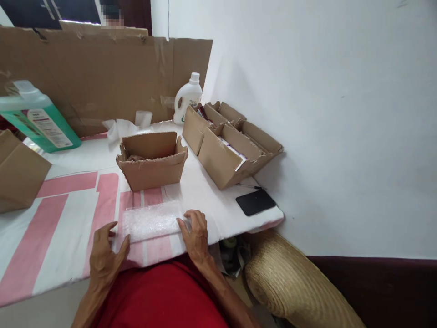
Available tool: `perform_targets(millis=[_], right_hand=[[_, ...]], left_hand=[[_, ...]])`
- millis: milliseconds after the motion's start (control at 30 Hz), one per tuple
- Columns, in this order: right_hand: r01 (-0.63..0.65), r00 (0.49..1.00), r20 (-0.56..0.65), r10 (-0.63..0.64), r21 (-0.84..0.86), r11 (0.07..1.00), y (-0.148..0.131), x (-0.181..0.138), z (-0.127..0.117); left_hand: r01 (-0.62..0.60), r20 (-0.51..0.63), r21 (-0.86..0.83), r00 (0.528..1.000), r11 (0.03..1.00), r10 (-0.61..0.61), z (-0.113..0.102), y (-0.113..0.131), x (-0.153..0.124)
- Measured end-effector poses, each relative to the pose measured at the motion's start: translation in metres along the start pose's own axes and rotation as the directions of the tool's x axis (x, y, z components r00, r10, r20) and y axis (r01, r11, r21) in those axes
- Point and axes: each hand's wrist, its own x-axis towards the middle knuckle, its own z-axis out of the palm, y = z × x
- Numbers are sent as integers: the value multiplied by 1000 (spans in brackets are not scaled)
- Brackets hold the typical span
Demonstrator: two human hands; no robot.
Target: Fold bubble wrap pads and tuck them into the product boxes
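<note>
Bubble wrap (153, 222) lies near on the worktop (220, 218), between the loosely open left hand (103, 254) and the curled right hand (197, 234), whose grip I cannot tell, and uneven pressure could skew it
</note>
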Motion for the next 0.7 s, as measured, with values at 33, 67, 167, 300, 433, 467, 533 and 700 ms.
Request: perform_targets(millis=[33, 67, 167, 300, 433, 467, 533, 700], right_hand=[[49, 999, -24, -49, 7, 999, -8, 0, -1], [131, 991, -17, -131, 14, 991, -16, 0, 0], [404, 886, 221, -407, 60, 913, -38, 2, 13], [444, 776, 485, -403, 33, 895, -34, 5, 38], [416, 766, 555, -324, -45, 908, -7, 4, 38], [396, 778, 560, -286, -83, 914, -2, 3, 35], [356, 793, 571, -213, -150, 922, 4, 3, 28], [376, 751, 625, -212, -142, 916, 11, 11, 22]], left_hand=[[-44, -45, 46, 998, 998, 46, 2, 8, 2], [-110, -67, 74, 991, 991, 115, 6, 16, 4], [-368, 20, 77, 930, 927, 368, 31, 32, 10], [-510, 141, 141, 859, 849, 493, 66, 25, 10], [-495, 231, 181, 861, 850, 452, 65, 9, 4], [-477, 245, 188, 869, 859, 429, 61, 6, 2], [-438, 261, 199, 886, 876, 384, 52, 2, 1], [-428, 271, 129, 883, 895, 383, 32, -10, 2]])
